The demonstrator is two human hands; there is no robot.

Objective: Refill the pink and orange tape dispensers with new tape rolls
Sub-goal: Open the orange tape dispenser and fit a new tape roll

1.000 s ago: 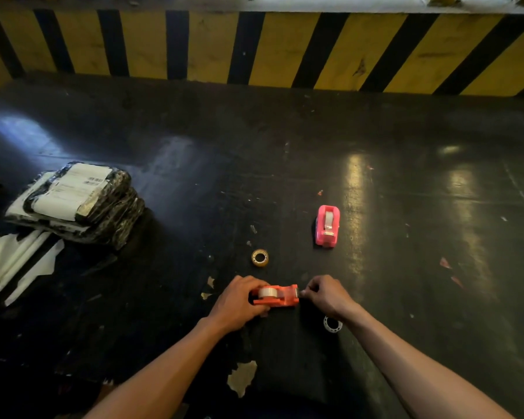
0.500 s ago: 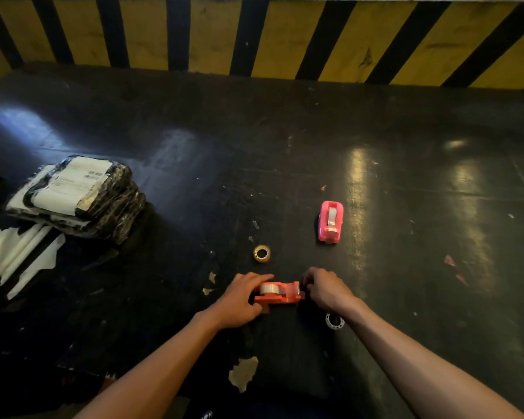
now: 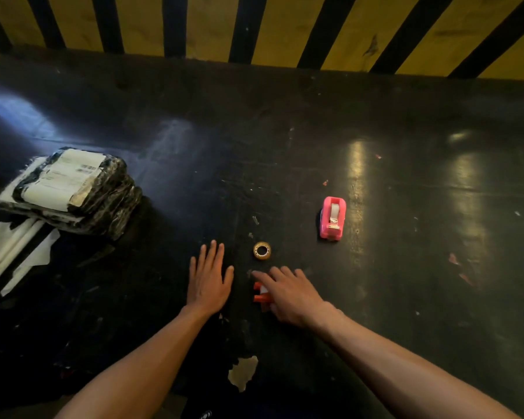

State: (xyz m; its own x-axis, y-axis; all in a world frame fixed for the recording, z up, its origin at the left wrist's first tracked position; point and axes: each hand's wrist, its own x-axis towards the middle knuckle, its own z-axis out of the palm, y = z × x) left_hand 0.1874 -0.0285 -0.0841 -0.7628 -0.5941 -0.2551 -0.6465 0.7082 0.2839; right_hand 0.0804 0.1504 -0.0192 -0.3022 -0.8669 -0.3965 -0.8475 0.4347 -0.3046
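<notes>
My left hand (image 3: 208,279) lies flat and released on the dark surface (image 3: 406,267). My right hand (image 3: 288,293) covers the orange tape dispenser (image 3: 259,293); I cannot tell whether its fingers grip it. That one seems loaded, so seating its tape end comes next. I count two dispensers, the pink tape dispenser (image 3: 332,218) apart at right, and one loose tape roll (image 3: 261,250).

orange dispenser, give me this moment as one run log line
left hand flat on table, empty | right hand over orange dispenser, grip unclear | pink dispenser apart, holds tape | brown tape roll loose
</notes>
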